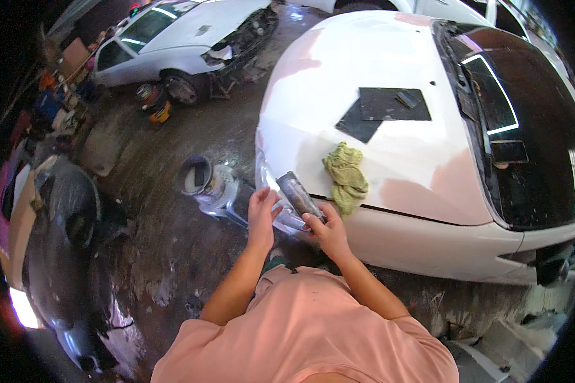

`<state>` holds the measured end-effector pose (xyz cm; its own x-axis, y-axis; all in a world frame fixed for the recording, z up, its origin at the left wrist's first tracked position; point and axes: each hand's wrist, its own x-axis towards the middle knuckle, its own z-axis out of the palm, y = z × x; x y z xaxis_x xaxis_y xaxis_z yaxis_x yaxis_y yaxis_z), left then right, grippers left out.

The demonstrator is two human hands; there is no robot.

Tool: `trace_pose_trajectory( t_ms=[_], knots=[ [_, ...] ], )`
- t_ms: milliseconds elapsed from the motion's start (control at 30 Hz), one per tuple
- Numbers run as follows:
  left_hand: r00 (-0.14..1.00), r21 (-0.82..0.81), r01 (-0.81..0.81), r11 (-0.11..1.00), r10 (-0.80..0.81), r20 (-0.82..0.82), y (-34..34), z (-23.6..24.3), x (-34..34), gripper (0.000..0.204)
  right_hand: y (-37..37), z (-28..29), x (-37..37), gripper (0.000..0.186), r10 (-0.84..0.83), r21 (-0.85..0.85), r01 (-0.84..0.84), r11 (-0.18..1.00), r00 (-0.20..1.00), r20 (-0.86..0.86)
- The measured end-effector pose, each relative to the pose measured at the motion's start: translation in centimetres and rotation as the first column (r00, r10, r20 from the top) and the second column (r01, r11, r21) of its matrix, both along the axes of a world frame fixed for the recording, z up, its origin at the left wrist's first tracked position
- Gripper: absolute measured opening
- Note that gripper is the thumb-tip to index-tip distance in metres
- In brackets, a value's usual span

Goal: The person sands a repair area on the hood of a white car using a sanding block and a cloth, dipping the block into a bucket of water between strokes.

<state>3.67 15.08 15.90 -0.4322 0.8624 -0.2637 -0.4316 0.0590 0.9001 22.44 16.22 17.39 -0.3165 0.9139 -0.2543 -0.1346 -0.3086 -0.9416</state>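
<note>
My right hand grips the lower end of a dark grey, worn-looking flat block, perhaps wrapped in sandpaper. The block is tilted over the front corner of a white car, by a headlight. Just left of the block, my left hand is raised with its fingers apart and slightly bent, and I see nothing in it. A crumpled yellow-green cloth lies on the hood's near edge, to the right of the block. Farther up the hood, dark sheets overlap, with a small dark piece on top.
Dull pinkish patches mark the hood. A phone-like dark slab rests at the windshield. A bucket stands beside a light metal stand on the wet, stained floor. A dark bumper-like part is at left, another car behind.
</note>
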Motion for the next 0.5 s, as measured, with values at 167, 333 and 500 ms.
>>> trace_pose_trajectory(
  t_ms=[167,333,500],
  knots=[
    [0.969,0.049,0.145,0.988,-0.152,0.195,-3.2,1.6,3.4,0.033,-0.7,0.9,0.6,0.045,-0.105,0.544,-0.247,0.802,0.838,0.535],
    [0.94,0.104,0.139,0.985,-0.164,0.298,-2.2,0.0,1.9,0.039,-1.2,1.4,1.7,0.065,-0.155,0.753,-0.285,0.592,0.878,0.454],
    [0.914,0.264,0.245,0.933,-0.313,0.258,-3.1,0.0,0.7,0.042,-2.0,2.8,3.1,0.06,-0.023,0.549,-0.297,0.781,0.865,0.501]
  ],
)
